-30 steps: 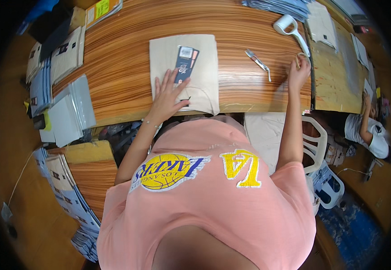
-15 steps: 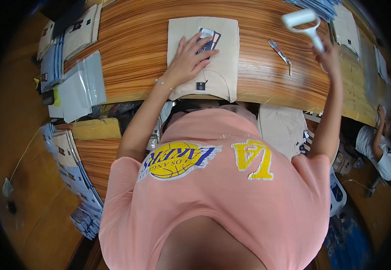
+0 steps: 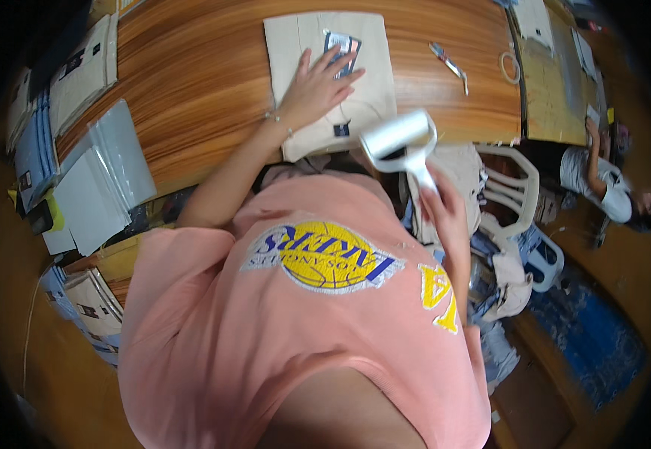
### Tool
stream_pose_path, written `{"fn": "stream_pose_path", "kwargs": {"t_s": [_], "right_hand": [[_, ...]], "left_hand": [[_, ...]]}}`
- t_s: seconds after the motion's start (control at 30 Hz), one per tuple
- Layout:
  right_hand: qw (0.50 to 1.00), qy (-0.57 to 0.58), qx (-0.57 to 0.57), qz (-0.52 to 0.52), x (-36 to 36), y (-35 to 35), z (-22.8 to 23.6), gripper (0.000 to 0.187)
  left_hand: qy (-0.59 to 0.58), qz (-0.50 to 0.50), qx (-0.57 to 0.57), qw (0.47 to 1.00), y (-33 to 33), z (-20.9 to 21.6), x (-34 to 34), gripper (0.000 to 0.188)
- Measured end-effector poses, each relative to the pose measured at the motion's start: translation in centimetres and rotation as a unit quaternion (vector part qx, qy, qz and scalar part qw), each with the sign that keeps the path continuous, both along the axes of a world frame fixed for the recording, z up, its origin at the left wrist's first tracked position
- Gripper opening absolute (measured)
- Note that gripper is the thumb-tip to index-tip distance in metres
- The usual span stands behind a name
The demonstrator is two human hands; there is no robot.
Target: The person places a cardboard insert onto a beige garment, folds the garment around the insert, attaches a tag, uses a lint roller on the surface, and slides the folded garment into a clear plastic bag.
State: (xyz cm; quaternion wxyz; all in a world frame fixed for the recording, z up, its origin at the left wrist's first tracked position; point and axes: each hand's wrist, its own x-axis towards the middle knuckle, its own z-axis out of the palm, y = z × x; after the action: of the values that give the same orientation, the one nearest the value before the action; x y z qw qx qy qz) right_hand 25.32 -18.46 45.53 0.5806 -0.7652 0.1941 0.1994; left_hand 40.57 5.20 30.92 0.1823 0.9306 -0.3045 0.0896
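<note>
Over at the woodgrain counter's [image 3: 190, 82] left end are shiny clear plastic sleeves [image 3: 126, 142]. Next up, the left hand [image 3: 313, 96], fingers spread wide, lies across a dark tag [image 3: 338, 40], print too blurry to read, on a folded cream cloth garment [image 3: 375, 78] with a small black neck label [image 3: 342, 130]. Then a smooth white roller [image 3: 396, 136], the right hand's [image 3: 443, 202] fingers wrapped around its handle, near slim snips [image 3: 449, 66].

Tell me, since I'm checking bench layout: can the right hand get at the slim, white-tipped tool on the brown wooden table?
Probably yes, once freed: the right hand holds a white cylindrical lint roller. The slim, white-tipped tool lies uncovered, with nothing apparently blocking it.
</note>
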Motion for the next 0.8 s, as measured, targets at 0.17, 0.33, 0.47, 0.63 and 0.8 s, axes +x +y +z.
{"fn": "stream_pose_path", "kwargs": {"t_s": [0.17,0.33,0.47,0.63,0.8], "right_hand": [[0.999,0.032,0.01,-0.036,0.6,4.0,-4.2,0.037],[0.984,0.111,-0.129,0.057,-1.6,1.1,0.3,0.041],[0.999,-0.012,-0.029,-0.025,2.7,4.8,-2.1,0.041],[0.993,0.067,-0.077,0.067,-2.7,-0.3,-3.5,0.04],[0.991,-0.056,-0.069,-0.102,0.6,-5.3,0.0,0.043]], "left_hand": [[-0.01,-0.016,0.007,1.0,0.0,0.0,0.8,0.039],[-0.037,0.002,0.004,0.999,0.7,-0.7,0.8,0.039],[-0.066,-0.019,-0.032,0.997,-0.1,-0.9,1.0,0.038],[-0.065,-0.003,-0.012,0.998,0.0,-0.8,0.7,0.037],[-0.019,0.007,-0.001,1.0,0.4,-0.1,0.2,0.037]]}}
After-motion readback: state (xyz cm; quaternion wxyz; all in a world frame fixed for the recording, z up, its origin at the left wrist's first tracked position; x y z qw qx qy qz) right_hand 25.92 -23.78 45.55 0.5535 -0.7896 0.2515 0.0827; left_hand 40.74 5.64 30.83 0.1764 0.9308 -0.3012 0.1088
